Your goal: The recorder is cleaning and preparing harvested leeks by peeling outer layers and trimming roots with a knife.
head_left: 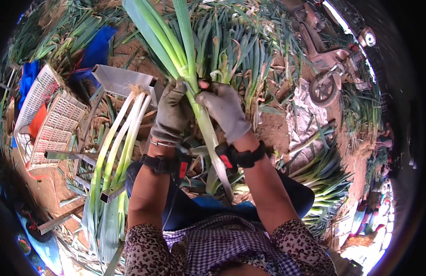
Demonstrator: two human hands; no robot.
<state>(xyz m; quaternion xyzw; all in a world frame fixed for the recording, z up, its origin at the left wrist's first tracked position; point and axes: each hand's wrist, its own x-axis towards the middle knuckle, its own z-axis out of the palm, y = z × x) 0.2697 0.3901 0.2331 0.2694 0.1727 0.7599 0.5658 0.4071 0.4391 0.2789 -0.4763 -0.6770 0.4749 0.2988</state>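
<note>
Both my hands wear grey work gloves. They hold one long leek (204,122) in front of me, its green leaves pointing up and away, its pale stem slanting down to the right toward my lap. My left hand (172,108) is closed against the left side of the stalk, just below where the leaves split. Opposite it, my right hand (226,106) pinches the stalk, and a bare fingertip shows beside the glove. To my left, several leeks (112,221) lie across a metal frame (107,195), their roots resting at a metal trough (123,79).
Heaps of leeks (236,41) cover the ground ahead, and another pile (325,184) lies at right. A white plastic crate (56,126) leans at left near blue sheeting (97,48). A motor scooter (323,60) stands at the far right, beside a pale crumpled sack (307,115).
</note>
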